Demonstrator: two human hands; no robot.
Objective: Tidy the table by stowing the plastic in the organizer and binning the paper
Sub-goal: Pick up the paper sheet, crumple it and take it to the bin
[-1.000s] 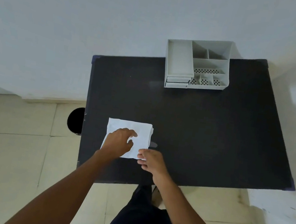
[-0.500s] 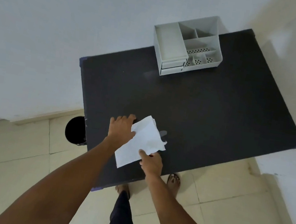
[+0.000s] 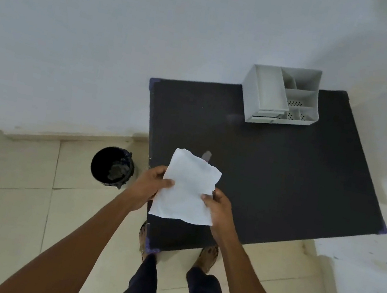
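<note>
A white sheet of paper (image 3: 187,188) is lifted above the near left part of the black table (image 3: 271,174). My left hand (image 3: 152,186) grips its left edge and my right hand (image 3: 218,206) grips its right edge. A small pale plastic piece (image 3: 207,155) lies on the table just beyond the paper's top edge, partly hidden by it. The grey organizer (image 3: 281,98) with several compartments stands at the table's far edge. A black bin (image 3: 112,166) with dark crumpled contents stands on the floor left of the table.
A white wall runs behind the table and bin. Beige floor tiles surround the table. My feet in sandals (image 3: 207,255) show under the table's near edge. A white surface (image 3: 367,288) lies at the lower right.
The paper has come off the table and is now held up by both hands. The view has swung left, bringing the bin fully into sight.
</note>
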